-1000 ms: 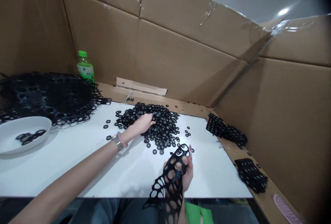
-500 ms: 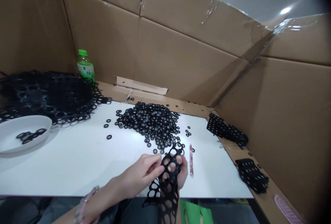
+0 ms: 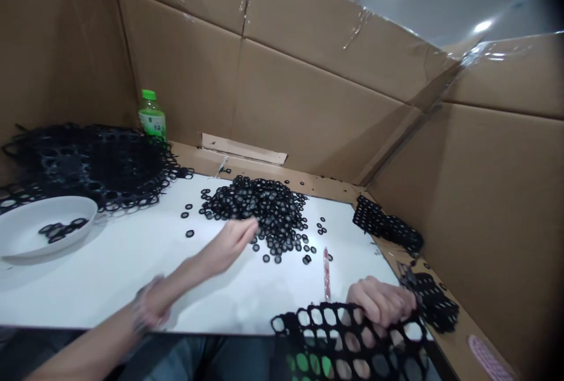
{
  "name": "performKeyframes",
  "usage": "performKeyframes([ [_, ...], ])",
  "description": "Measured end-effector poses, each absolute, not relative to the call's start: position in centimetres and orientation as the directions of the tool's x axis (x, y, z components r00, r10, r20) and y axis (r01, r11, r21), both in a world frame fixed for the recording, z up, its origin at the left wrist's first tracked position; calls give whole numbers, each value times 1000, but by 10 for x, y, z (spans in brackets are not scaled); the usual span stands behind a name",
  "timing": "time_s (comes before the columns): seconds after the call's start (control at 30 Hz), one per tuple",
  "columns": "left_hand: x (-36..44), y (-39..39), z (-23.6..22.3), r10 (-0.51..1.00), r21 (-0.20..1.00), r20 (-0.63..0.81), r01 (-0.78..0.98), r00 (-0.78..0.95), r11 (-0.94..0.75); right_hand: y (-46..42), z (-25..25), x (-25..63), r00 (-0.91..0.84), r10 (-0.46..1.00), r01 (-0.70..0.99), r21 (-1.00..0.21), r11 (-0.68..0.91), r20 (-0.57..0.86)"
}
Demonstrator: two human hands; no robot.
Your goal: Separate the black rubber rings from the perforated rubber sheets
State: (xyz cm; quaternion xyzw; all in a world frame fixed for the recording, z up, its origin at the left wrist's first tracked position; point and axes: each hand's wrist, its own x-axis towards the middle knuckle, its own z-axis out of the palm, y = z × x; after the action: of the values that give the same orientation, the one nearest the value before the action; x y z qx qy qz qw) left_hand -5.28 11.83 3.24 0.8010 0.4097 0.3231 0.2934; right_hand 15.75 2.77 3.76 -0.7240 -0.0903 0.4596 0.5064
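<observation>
My left hand (image 3: 232,241) is closed, fingertips pinched together at the lower left edge of a heap of small black rings (image 3: 271,205). What is in the pinch, if anything, is hidden. At the lower right, my right hand (image 3: 379,300) is closed on the top of a black perforated sheet (image 3: 324,326). The sheet hangs over the front edge of the white table (image 3: 145,287), its rows of round holes spread open. A slim red item in a clear wrapper (image 3: 326,275) lies left of my right hand.
Left stand a white bowl (image 3: 94,216) holding several black rings and a large pile of black netting (image 3: 88,164). Behind is a green-capped bottle (image 3: 152,120). Folded black sheets (image 3: 385,223) and another bundle (image 3: 436,304) lie along the right edge. Cardboard walls (image 3: 308,99) enclose the table.
My hands have moved apart. My left hand has let go of the black sheet and moved up-left to the ring heap; my right hand has carried the sheet rightward, where it now hangs spread out.
</observation>
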Motion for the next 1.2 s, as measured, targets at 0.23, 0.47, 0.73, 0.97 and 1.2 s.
performKeyframes([
  [0.23,-25,230,24,851,620,305,589,428,-519,11,67,180,240,966,-336,-926,172,92],
  [0.47,-20,179,7,728,857,244,208,641,-471,67,108,178,24,960,-112,-953,281,280],
  [0.73,-46,120,-6,524,773,158,-435,837,461,146,115,155,-83,966,-302,-930,209,244],
  [0.97,-89,98,-7,710,423,60,-662,701,618,177,113,128,-116,978,-363,-924,121,173],
  [1.2,-111,88,-4,782,224,72,-775,618,592,187,106,110,-112,978,-436,-893,110,174],
])
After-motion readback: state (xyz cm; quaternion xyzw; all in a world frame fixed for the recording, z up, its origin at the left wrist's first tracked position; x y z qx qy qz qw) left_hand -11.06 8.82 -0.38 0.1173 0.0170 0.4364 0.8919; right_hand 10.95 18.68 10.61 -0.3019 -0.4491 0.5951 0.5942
